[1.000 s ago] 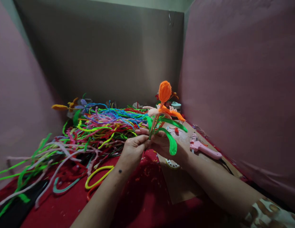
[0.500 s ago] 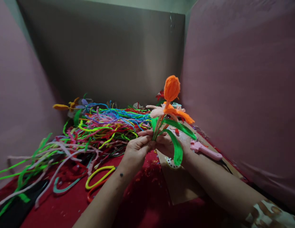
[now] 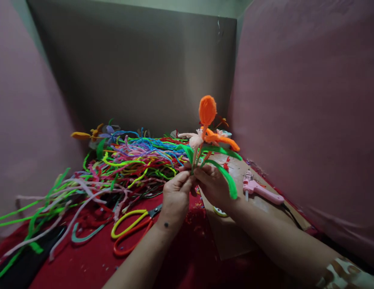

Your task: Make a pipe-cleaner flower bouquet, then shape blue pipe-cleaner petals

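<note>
Both forearms reach forward from the lower edge of the view and converge near the middle. The left hand (image 3: 176, 192) shows its back to the camera, fingers curled inward, with thumb and forefinger pinched together at its upper right. The right hand (image 3: 213, 185) sits just beside it, fingertips touching the left's, fingers bent into a close grip. A patterned sleeve (image 3: 343, 275) covers the right upper arm; the left forearm is bare.
</note>
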Demonstrator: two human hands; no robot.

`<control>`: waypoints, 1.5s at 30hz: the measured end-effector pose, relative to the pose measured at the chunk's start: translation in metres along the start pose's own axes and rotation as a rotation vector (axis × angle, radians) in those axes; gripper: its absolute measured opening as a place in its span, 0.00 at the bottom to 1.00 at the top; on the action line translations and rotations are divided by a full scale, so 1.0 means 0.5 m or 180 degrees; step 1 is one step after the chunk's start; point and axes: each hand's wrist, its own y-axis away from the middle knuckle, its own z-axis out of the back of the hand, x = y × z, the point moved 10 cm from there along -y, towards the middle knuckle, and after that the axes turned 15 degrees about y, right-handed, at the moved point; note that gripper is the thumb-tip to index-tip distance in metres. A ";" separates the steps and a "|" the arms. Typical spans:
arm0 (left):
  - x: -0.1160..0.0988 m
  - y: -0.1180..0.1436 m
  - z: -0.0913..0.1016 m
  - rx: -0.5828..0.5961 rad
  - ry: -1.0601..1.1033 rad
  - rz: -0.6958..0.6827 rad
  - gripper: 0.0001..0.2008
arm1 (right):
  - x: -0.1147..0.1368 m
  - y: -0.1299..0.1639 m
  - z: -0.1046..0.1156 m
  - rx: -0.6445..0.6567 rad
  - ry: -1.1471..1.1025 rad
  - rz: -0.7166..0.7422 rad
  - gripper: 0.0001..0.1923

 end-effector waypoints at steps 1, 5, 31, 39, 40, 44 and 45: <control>0.002 0.000 0.002 -0.0064 0.0049 0.0018 0.12 | 0.005 0.004 0.006 -0.0150 -0.0037 0.0000 0.11; 0.001 0.000 0.022 -0.0393 0.0074 0.0035 0.11 | 0.038 0.042 0.051 -0.1033 0.0600 0.0180 0.05; -0.077 0.002 0.035 -0.0286 -0.1045 -0.1574 0.07 | 0.112 0.029 0.018 -0.1450 0.0360 0.0129 0.11; -0.050 -0.010 0.044 -0.0344 -0.0568 -0.1280 0.06 | 0.116 0.029 0.023 -0.1623 0.0503 0.0220 0.11; -0.046 -0.011 0.044 -0.0339 -0.0504 -0.1210 0.05 | 0.113 0.026 0.025 -0.1636 0.0446 0.0232 0.11; -0.024 -0.013 0.045 -0.0359 -0.0269 -0.0791 0.07 | 0.100 0.015 0.013 -0.1382 0.0044 0.0319 0.07; -0.019 -0.014 0.048 -0.0385 -0.0220 -0.0671 0.07 | 0.098 0.020 0.009 -0.1315 -0.0013 0.0324 0.07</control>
